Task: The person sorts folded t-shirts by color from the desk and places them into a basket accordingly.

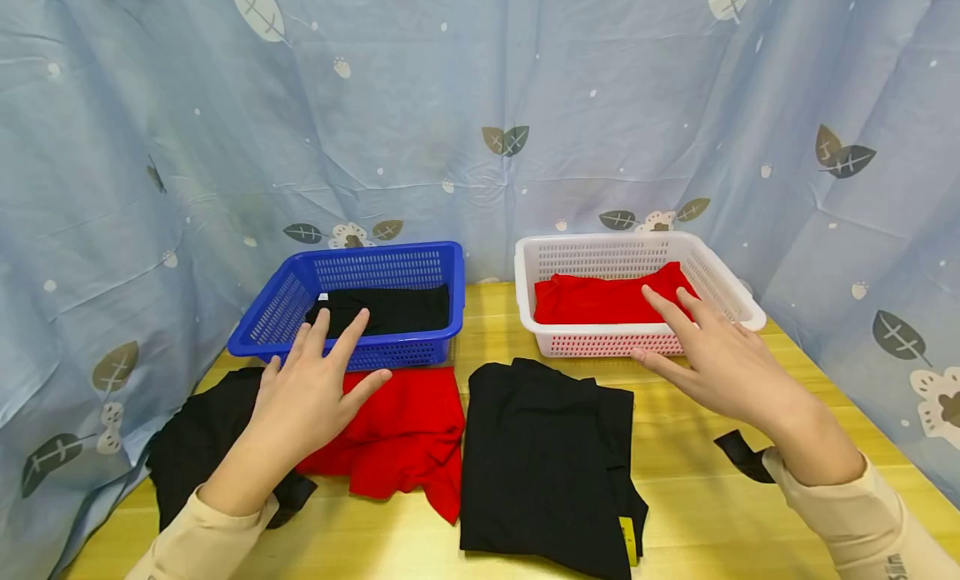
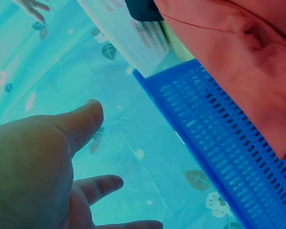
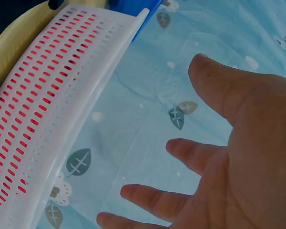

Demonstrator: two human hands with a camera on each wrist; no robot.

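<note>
My left hand [image 1: 303, 397] hovers with spread fingers in front of the blue basket [image 1: 390, 352], holding nothing. Inside that basket lies folded black cloth [image 1: 401, 309]. Below the hand, a crumpled red garment [image 1: 408, 438] is spread on the table, with a black garment [image 1: 202, 430] to its left. My right hand [image 1: 723, 363], also spread and holding nothing, is over the front right of the white basket [image 1: 577, 343]. Folded red cloth [image 1: 600, 301] lies in it. Between the hands, a folded black garment [image 1: 547, 463] with a yellow tag [image 1: 628, 537] lies flat on the table.
The wooden table [image 1: 697, 513] runs back to a light blue curtain [image 1: 465, 88] printed with leaves, which hangs behind and at both sides. A small black strap [image 1: 744, 457] shows beside the right sleeve [image 1: 847, 513].
</note>
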